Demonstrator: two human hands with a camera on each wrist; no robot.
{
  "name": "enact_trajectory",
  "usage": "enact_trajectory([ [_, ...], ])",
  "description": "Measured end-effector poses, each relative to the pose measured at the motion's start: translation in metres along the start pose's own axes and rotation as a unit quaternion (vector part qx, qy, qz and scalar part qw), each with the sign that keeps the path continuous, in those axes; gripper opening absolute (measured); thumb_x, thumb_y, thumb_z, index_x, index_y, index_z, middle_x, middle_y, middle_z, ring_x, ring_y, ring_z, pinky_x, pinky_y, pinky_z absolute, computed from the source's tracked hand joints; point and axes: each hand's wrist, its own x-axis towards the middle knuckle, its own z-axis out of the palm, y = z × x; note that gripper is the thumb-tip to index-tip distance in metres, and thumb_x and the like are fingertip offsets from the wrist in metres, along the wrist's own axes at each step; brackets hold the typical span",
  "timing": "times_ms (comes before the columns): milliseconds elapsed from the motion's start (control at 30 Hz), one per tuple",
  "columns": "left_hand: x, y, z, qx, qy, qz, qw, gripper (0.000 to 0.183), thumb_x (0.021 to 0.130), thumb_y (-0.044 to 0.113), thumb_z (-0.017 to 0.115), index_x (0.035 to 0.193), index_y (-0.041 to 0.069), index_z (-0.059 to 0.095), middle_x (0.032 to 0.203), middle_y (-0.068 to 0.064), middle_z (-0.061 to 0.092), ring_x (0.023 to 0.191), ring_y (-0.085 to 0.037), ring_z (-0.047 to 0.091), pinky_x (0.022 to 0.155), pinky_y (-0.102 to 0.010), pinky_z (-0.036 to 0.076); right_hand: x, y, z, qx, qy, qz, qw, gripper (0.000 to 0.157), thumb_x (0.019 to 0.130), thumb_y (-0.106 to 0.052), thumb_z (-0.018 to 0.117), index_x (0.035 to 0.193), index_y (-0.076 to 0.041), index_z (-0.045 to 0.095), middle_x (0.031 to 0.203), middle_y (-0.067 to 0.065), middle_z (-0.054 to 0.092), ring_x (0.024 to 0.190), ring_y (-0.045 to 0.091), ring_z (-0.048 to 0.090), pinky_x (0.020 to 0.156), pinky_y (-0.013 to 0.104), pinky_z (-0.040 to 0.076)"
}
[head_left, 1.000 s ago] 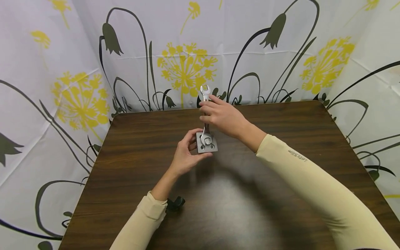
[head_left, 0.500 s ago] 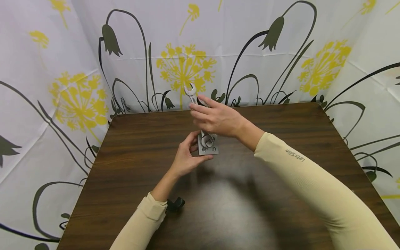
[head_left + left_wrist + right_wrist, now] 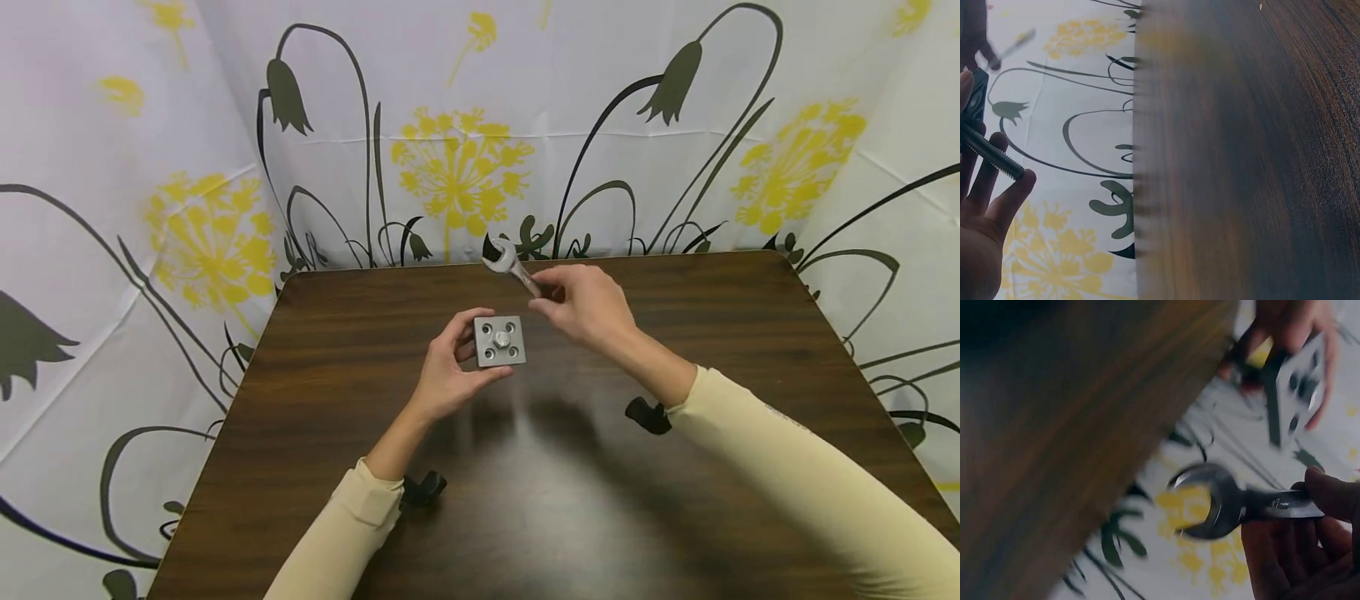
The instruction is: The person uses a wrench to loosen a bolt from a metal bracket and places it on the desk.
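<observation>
A square grey metal plate with holes near its corners is held up by my left hand, fingers along its left and top edges and thumb below. A bolt head sits at the plate's centre. In the left wrist view the bolt's threaded shank sticks out behind, near a fingertip. My right hand pinches an open-end wrench by its handle. Up and to the right of the plate, the wrench is apart from the bolt. Its open jaw fills the middle of the right wrist view, pointing away from the hand.
Below is a dark wood-grain table. A white curtain with yellow and dark green flowers hangs behind it. Black wrist-worn pieces show at both forearms.
The wrench swung left while on the bolt head, then came off it. My right hand has drawn back to the right with it. My left hand and the plate have stayed nearly still.
</observation>
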Motion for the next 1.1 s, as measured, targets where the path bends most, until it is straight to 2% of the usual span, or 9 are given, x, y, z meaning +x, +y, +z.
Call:
enact_trajectory([
  [33,0.0,0.003,0.0,0.0,0.0,0.003,1.0,0.076,0.068,-0.013,0.083,0.134,0.008,0.05,0.118,-0.016,0.062,0.101,-0.028,0.066,0.079,-0.035,0.058,-0.006,-0.002,0.001,0.058,-0.021,0.032,0.998,0.02,0.087,-0.019,0.076,0.106,-0.011,0.075,0.084,0.0,0.07,0.073,0.016,0.064,0.062,0.037,0.051],
  [100,0.0,0.011,-0.001,0.002,0.002,0.006,1.0,0.075,0.068,-0.014,0.083,0.133,0.004,0.049,0.118,-0.017,0.062,0.101,-0.028,0.066,0.079,-0.035,0.057,-0.016,-0.005,0.007,0.189,-0.06,0.086,0.976,0.023,0.088,-0.016,0.076,0.108,-0.004,0.074,0.083,0.006,0.07,0.072,0.017,0.064,0.064,0.034,0.055],
  [167,0.001,0.019,0.0,0.004,0.006,0.006,1.0,0.074,0.068,-0.015,0.082,0.132,-0.002,0.048,0.117,-0.019,0.062,0.102,-0.029,0.065,0.08,-0.034,0.057,-0.027,-0.008,0.012,0.309,-0.085,0.128,0.939,0.026,0.089,-0.012,0.074,0.11,0.002,0.071,0.087,0.01,0.07,0.074,0.017,0.064,0.064,0.034,0.058],
  [233,0.001,0.027,0.001,0.008,0.009,0.005,0.9999,0.073,0.068,-0.016,0.081,0.132,-0.007,0.047,0.116,-0.022,0.061,0.101,-0.03,0.065,0.08,-0.033,0.057,-0.038,-0.015,0.018,0.411,-0.103,0.182,0.887,0.028,0.092,-0.012,0.07,0.115,0.004,0.068,0.093,0.012,0.07,0.079,0.018,0.066,0.066,0.039,0.059],
  [333,0.002,0.029,0.001,0.008,0.013,0.002,0.9999,0.071,0.069,-0.017,0.08,0.131,-0.007,0.047,0.114,-0.022,0.062,0.101,-0.027,0.065,0.079,-0.031,0.057,-0.055,-0.028,0.026,0.505,-0.115,0.238,0.822,0.031,0.096,-0.012,0.064,0.121,0.006,0.062,0.1,0.013,0.07,0.086,0.018,0.067,0.071,0.041,0.059],
  [400,0.002,0.029,0.0,0.011,0.014,0.004,0.9998,0.07,0.07,-0.018,0.079,0.131,-0.008,0.047,0.113,-0.023,0.062,0.099,-0.025,0.065,0.079,-0.031,0.057,-0.065,-0.036,0.032,0.548,-0.118,0.26,0.787,0.031,0.097,-0.01,0.061,0.123,0.007,0.06,0.099,0.012,0.069,0.086,0.019,0.067,0.072,0.041,0.059],
  [467,0.002,0.029,-0.001,0.007,0.014,0.006,0.9999,0.07,0.069,-0.021,0.077,0.131,-0.008,0.046,0.113,-0.025,0.062,0.1,-0.023,0.064,0.08,-0.031,0.056,-0.073,-0.043,0.04,0.577,-0.117,0.272,0.761,0.031,0.097,-0.007,0.059,0.125,0.007,0.058,0.097,0.01,0.069,0.086,0.018,0.067,0.072,0.039,0.059],
  [600,0.003,0.028,-0.002,0.006,0.014,0.015,0.9998,0.07,0.068,-0.024,0.075,0.131,-0.01,0.046,0.113,-0.026,0.062,0.102,-0.018,0.063,0.084,-0.03,0.055,-0.082,-0.051,0.056,0.613,-0.106,0.281,0.731,0.031,0.097,-0.004,0.058,0.126,0.008,0.057,0.094,0.006,0.069,0.086,0.018,0.067,0.071,0.037,0.059],
  [1100,0.003,0.027,0.003,0.007,0.023,0.008,0.9997,0.074,0.067,-0.017,0.082,0.131,-0.009,0.047,0.109,-0.023,0.063,0.095,-0.026,0.067,0.082,-0.033,0.056,-0.09,-0.066,0.082,0.68,-0.077,0.288,0.67,0.034,0.097,-0.004,0.06,0.125,0.014,0.056,0.097,0.01,0.071,0.09,0.019,0.068,0.077,0.04,0.058],
])
